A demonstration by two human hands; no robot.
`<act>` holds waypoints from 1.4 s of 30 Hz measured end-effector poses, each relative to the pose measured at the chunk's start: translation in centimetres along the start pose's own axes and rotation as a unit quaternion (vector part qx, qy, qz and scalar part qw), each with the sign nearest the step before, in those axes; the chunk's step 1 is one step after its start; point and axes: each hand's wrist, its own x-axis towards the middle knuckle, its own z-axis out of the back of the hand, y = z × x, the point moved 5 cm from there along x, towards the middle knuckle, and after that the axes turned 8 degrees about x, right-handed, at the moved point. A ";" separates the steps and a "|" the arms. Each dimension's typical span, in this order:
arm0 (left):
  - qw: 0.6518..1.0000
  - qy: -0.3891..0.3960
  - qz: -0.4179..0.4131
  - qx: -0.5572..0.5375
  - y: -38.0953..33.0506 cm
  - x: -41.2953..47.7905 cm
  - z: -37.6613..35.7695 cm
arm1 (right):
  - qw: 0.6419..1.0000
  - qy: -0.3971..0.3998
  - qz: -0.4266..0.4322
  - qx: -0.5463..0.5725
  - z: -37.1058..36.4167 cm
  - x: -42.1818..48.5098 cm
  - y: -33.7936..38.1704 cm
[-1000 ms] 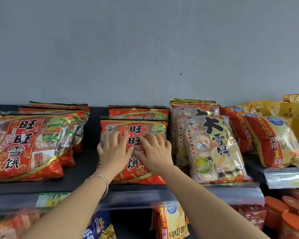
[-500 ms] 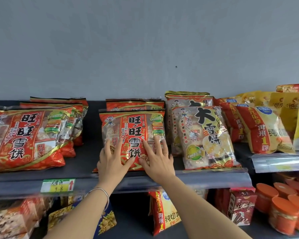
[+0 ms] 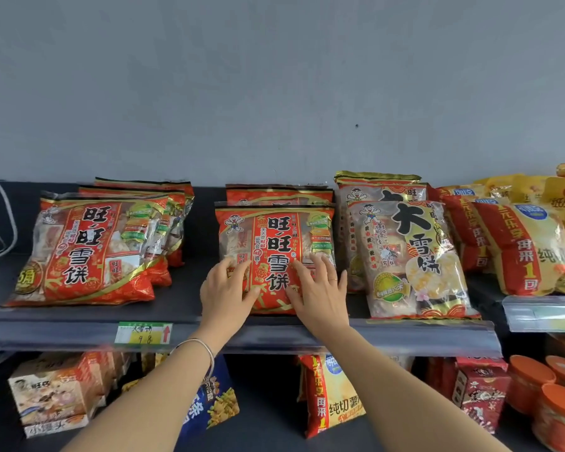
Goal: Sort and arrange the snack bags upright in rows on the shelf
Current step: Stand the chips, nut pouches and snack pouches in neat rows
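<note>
Left hand (image 3: 224, 293) and right hand (image 3: 320, 291) are pressed flat, fingers straight and spread, nothing gripped, on the lower front of a red snack bag (image 3: 274, 236). It is stood near-upright mid-way along the dark shelf (image 3: 183, 309), a matching bag (image 3: 278, 194) behind it. It is judged light, puffy, slippery, with brittle contents; side edges or the top seam are best held. A plain grey wall (image 3: 274, 93) is seen behind.
</note>
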 end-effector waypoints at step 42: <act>0.989 -0.030 0.034 0.142 33.4 13.2 7.7 | 0.994 0.088 0.064 -0.019 -11.9 24.3 34.6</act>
